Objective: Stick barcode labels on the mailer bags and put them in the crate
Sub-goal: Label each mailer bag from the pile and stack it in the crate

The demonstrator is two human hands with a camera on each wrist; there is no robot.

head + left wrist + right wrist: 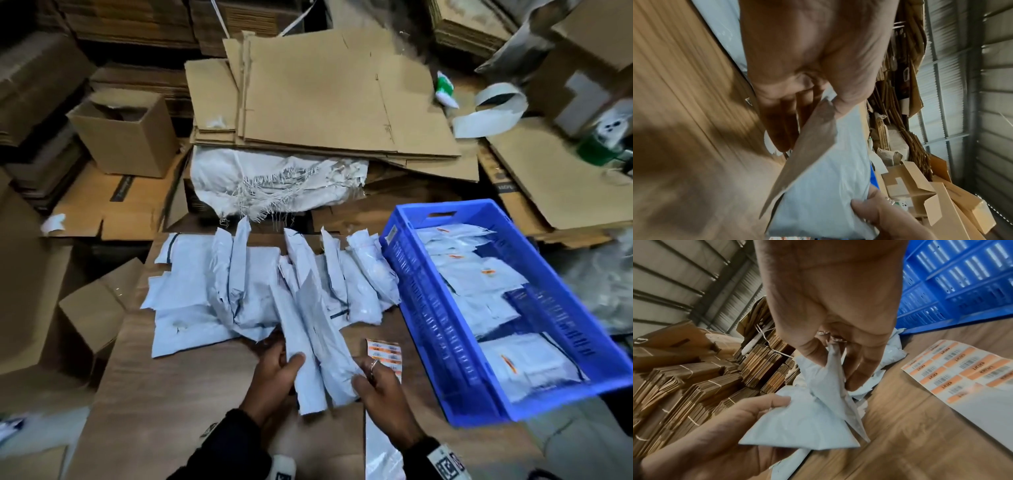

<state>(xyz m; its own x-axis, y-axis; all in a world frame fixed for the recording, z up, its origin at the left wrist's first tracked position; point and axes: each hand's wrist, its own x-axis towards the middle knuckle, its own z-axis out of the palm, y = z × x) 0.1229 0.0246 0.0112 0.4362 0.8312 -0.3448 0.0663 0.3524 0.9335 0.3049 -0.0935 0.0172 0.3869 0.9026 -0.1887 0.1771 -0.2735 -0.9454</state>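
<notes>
Above the cardboard work surface I hold a white mailer bag (317,346) in both hands; whether a second bag lies against it I cannot tell. My left hand (277,366) grips its left side with the thumb on top, and the left wrist view shows the same bag (828,178). My right hand (371,380) pinches its right edge, with the bag (807,421) hanging below the fingers in the right wrist view. A sheet of orange barcode labels (384,353) (962,369) lies flat just right of my right hand. Behind my hands spreads a pile of unlabelled mailer bags (246,284). The blue crate (428,308) at the right holds several labelled bags.
Brown cardboard (171,394) covers the work surface. Flattened cartons (325,102) and a white woven sack (274,181) lie behind the pile. Open cardboard boxes stand at the back left (123,130) and at the near left (92,318). More cartons are stacked all round.
</notes>
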